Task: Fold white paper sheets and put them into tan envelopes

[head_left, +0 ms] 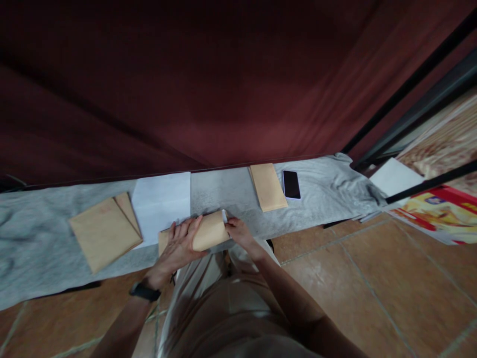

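My left hand (pixel 179 245) lies flat on a brown paper envelope (pixel 208 232) at the near edge of a grey cloth-covered surface (pixel 223 191), with a dark watch on that wrist. At the envelope's right end, my right hand (pixel 238 231) pinches a white sheet edge (pixel 224 216) that sticks out of the opening. Both hands hold the envelope.
A stack of brown envelopes (pixel 104 231) lies at the left, white sheets (pixel 162 204) beside it. Another brown envelope (pixel 267 186) and a black phone (pixel 291 184) lie at the back right. A dark red curtain hangs behind. Tiled floor and printed posters (pixel 439 209) are at the right.
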The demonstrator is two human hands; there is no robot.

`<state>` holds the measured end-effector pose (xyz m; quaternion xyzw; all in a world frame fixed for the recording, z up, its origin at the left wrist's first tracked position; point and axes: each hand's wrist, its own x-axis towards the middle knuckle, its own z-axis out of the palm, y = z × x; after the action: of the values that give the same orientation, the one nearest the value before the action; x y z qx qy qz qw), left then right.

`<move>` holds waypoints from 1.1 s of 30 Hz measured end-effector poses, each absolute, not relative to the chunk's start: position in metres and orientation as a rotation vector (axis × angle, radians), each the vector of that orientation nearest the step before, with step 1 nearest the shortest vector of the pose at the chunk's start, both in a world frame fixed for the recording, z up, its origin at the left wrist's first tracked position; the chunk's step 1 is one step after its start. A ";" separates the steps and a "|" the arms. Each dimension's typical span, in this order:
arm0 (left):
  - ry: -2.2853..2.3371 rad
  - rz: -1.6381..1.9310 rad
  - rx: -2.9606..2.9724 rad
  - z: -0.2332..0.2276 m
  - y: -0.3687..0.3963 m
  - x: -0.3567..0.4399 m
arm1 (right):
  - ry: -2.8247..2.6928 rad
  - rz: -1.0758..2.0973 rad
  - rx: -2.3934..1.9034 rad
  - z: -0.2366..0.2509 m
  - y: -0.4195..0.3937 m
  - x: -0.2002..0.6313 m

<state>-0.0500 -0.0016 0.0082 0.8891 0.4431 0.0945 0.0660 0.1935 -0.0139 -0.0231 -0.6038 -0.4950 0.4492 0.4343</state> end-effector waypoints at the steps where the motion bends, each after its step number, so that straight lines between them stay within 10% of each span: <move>1: 1.336 0.285 2.689 0.008 -0.002 -0.050 | -1.255 1.111 -1.531 -0.024 -0.013 0.194; 33: 1.251 0.412 2.783 0.022 0.004 -0.049 | -0.811 1.286 -1.433 -0.021 -0.016 0.180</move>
<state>-0.0487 0.0041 0.0215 0.9034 0.4062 0.1338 0.0312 0.1802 -0.0164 -0.0211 -0.5932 -0.3355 0.5322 0.5024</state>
